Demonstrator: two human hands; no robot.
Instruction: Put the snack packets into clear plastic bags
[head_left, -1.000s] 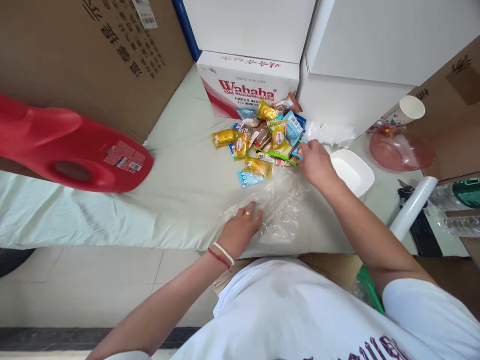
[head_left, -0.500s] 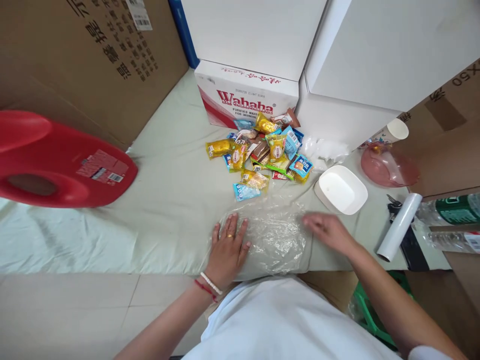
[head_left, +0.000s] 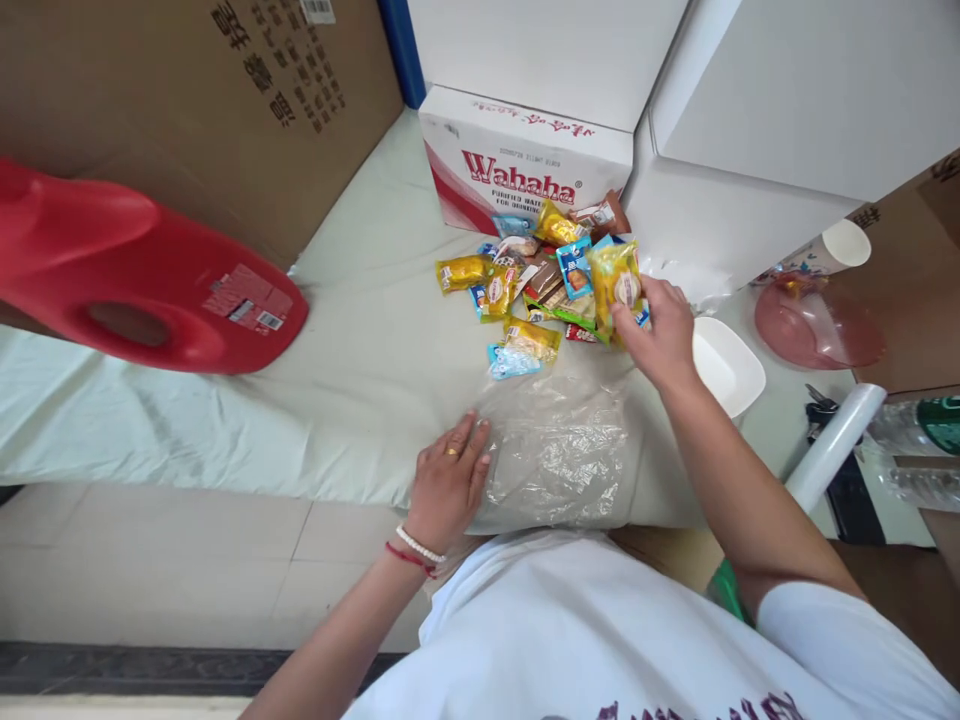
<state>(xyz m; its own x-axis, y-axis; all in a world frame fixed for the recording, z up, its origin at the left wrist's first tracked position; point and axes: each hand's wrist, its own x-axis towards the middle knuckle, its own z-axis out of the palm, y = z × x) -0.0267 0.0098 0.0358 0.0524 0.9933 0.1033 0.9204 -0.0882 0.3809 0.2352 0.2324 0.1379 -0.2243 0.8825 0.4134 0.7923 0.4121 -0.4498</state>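
Note:
A clear plastic bag (head_left: 559,455) lies flat on the cloth-covered table in front of me. My left hand (head_left: 448,470) rests on its left edge with the fingers stretched out. My right hand (head_left: 664,325) grips a yellow-wrapped snack (head_left: 615,285) between thumb and fingers, at the right side of a snack pile. That pile holds several small packets, among them a yellow packet (head_left: 500,290), a blue packet (head_left: 575,267) and a brown packet (head_left: 604,213). Nearest the bag, another yellow packet (head_left: 532,338) overlaps a light blue packet (head_left: 514,361).
Behind the pile stands a Wahaba-style white-and-red "Wahaha" carton (head_left: 525,160). A white bowl (head_left: 727,368) sits partly behind my right wrist. Farther right are a pink bowl (head_left: 817,325), a paper cup (head_left: 847,248) and a white roll (head_left: 836,445). A big red jug (head_left: 172,285) stands left.
My right hand has moved from the bag's right edge up to the pile and taken hold of a yellow-wrapped snack. My left hand stays on the bag. The view has shifted slightly.

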